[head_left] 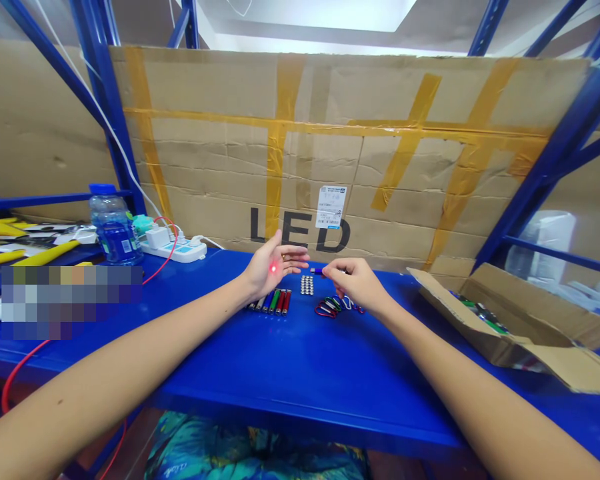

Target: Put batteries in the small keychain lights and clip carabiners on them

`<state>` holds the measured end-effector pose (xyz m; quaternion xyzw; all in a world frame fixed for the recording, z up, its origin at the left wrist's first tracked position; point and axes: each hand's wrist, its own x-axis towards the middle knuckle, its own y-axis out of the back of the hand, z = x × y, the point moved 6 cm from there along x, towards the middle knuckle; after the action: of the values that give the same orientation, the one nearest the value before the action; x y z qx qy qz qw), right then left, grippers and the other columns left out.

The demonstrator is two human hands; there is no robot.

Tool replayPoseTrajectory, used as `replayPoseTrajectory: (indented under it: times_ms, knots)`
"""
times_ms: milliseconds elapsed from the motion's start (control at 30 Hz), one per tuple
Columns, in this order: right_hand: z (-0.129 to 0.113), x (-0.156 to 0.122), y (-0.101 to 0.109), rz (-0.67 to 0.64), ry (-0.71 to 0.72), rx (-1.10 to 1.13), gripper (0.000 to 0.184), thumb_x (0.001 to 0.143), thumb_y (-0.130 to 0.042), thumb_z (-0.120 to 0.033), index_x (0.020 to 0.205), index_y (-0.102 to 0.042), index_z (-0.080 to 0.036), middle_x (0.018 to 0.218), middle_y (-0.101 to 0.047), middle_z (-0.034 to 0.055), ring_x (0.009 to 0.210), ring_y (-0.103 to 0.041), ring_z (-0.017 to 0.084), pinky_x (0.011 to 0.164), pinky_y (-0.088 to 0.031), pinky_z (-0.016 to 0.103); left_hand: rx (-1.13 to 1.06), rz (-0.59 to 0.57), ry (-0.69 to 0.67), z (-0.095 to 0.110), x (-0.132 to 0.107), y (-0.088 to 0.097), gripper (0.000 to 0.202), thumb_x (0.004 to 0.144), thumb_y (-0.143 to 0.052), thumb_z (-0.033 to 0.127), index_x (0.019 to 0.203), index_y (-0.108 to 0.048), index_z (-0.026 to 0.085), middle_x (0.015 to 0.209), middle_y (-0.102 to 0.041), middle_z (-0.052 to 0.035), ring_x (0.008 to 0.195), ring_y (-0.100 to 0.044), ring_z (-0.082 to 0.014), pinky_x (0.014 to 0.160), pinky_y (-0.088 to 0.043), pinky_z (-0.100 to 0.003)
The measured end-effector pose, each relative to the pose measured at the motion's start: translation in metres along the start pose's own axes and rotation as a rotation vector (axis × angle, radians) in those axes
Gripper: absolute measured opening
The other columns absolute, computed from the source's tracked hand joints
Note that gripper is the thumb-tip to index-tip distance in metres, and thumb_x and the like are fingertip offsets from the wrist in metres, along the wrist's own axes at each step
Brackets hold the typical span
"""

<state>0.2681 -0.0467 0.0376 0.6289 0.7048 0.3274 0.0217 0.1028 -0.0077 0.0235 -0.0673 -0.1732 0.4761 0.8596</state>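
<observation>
Your forearms reach out over the blue table (300, 373), meeting near its far middle. Your left hand (267, 270) stands open, palm turned right, fingers (293, 255) spread and holding nothing; a red dot (273, 269) glows on the palm. Your right hand (357, 283) pinches a small pen light (319, 271) at its fingertips, aimed left at that palm, just above the table.

Risks, as I judge them: the beam could slip off your palm toward an eye or something shiny if your wrist tilts. Your left wrist hovers just over the row of pen lights (273, 301), so a dropped hand could send them rolling. The block of button cells (307, 285) sits between your hands, and a brush would scatter it.

Counts:
- One pen light is held, and about six lie side by side: dark, silver, blue, green and two red.
- One block of cells, too small to count singly.
- At least four tangled carabiners (333, 307) lie near your right hand.
- One open cardboard box (520, 333) is at right.
- One water bottle (114, 230) and one power strip (173, 248) are at far left.
</observation>
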Motion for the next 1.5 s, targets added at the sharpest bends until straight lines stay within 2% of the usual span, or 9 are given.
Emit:
replayPoseTrajectory:
  times_ms: [200,700,800,900,967,1067,1200,1300,1500]
  knots:
    - [0.0,0.0,0.001,0.012,-0.011,-0.013,0.032,0.077,-0.058,-0.045,0.064,-0.062,-0.016,0.044,-0.051,-0.0022,0.042,-0.048,0.012,0.048,-0.036,0.026,-0.007,0.021,0.003,0.0,-0.001,-0.001,0.069,0.091,-0.034,0.064,0.101,-0.069,0.006,0.108,-0.069,-0.0189,0.101,-0.064,-0.0273,0.091,-0.045,-0.038]
    - [0.003,0.0,-0.005,-0.053,-0.01,0.035,0.034,0.08,-0.058,-0.048,0.067,-0.061,-0.017,0.044,-0.051,-0.0032,0.042,-0.049,0.012,0.048,-0.038,0.026,-0.001,-0.036,0.01,0.001,-0.006,-0.01,0.07,0.088,-0.038,0.069,0.102,-0.07,0.008,0.109,-0.068,-0.0191,0.101,-0.063,-0.0275,0.086,-0.047,-0.037]
    - [0.004,0.001,-0.009,-0.111,-0.001,0.038,0.034,0.082,-0.057,-0.049,0.071,-0.061,-0.017,0.046,-0.051,-0.0036,0.044,-0.05,0.012,0.05,-0.04,0.026,0.069,-0.093,0.029,-0.004,-0.006,-0.015,0.059,0.086,-0.049,0.064,0.098,-0.07,0.01,0.104,-0.069,-0.0168,0.092,-0.064,-0.025,0.078,-0.048,-0.037]
    - [0.006,0.01,-0.013,-0.235,0.028,0.008,0.034,0.084,-0.056,-0.049,0.076,-0.061,-0.016,0.049,-0.05,-0.0041,0.047,-0.049,0.011,0.05,-0.039,0.024,0.265,-0.1,-0.019,-0.006,0.002,-0.017,0.03,0.079,-0.07,0.039,0.089,-0.07,0.011,0.082,-0.07,-0.0107,0.076,-0.063,-0.0184,0.073,-0.047,-0.035]
    - [0.01,0.021,-0.012,-0.291,0.046,-0.018,0.034,0.085,-0.056,-0.048,0.081,-0.062,-0.015,0.051,-0.049,-0.0051,0.046,-0.045,0.01,0.048,-0.036,0.023,0.428,-0.028,-0.103,-0.003,0.013,-0.012,0.016,0.073,-0.075,0.024,0.082,-0.07,0.012,0.073,-0.068,-0.0065,0.067,-0.059,-0.0142,0.07,-0.047,-0.033]
    - [0.024,0.042,-0.008,-0.342,0.03,-0.064,0.032,0.082,-0.061,-0.043,0.094,-0.063,-0.013,0.058,-0.052,-0.0041,0.051,-0.046,0.009,0.049,-0.037,0.023,0.574,0.006,-0.135,-0.004,0.033,-0.001,0.009,0.073,-0.071,0.014,0.081,-0.068,0.012,0.07,-0.068,-0.0049,0.066,-0.061,-0.0143,0.071,-0.049,-0.034]
    - [0.05,0.069,-0.005,-0.322,-0.006,-0.209,0.02,0.08,-0.061,-0.027,0.093,-0.064,-0.012,0.068,-0.061,0.0004,0.057,-0.051,0.011,0.055,-0.041,0.025,0.772,0.038,-0.122,-0.012,0.057,0.021,0.009,0.073,-0.065,0.008,0.08,-0.065,0.012,0.067,-0.067,-0.0041,0.068,-0.064,-0.0156,0.073,-0.051,-0.034]
    - [0.064,0.082,-0.009,-0.276,0.041,-0.426,0.013,0.082,-0.058,-0.019,0.088,-0.066,-0.012,0.076,-0.067,0.0046,0.066,-0.057,0.013,0.063,-0.043,0.024,0.931,0.047,-0.124,-0.024,0.07,0.035,0.011,0.069,-0.065,0.006,0.078,-0.066,0.012,0.07,-0.068,-0.0046,0.07,-0.064,-0.0162,0.07,-0.049,-0.031]
    - [0.08,0.087,-0.02,-0.246,0.067,-0.588,0.013,0.085,-0.06,-0.021,0.086,-0.071,-0.014,0.089,-0.072,0.0091,0.08,-0.061,0.02,0.071,-0.043,0.027,1.052,0.017,-0.134,-0.041,0.091,0.05,0.011,0.066,-0.065,0.005,0.072,-0.07,0.013,0.075,-0.07,-0.0051,0.074,-0.062,-0.0174,0.072,-0.047,-0.031]
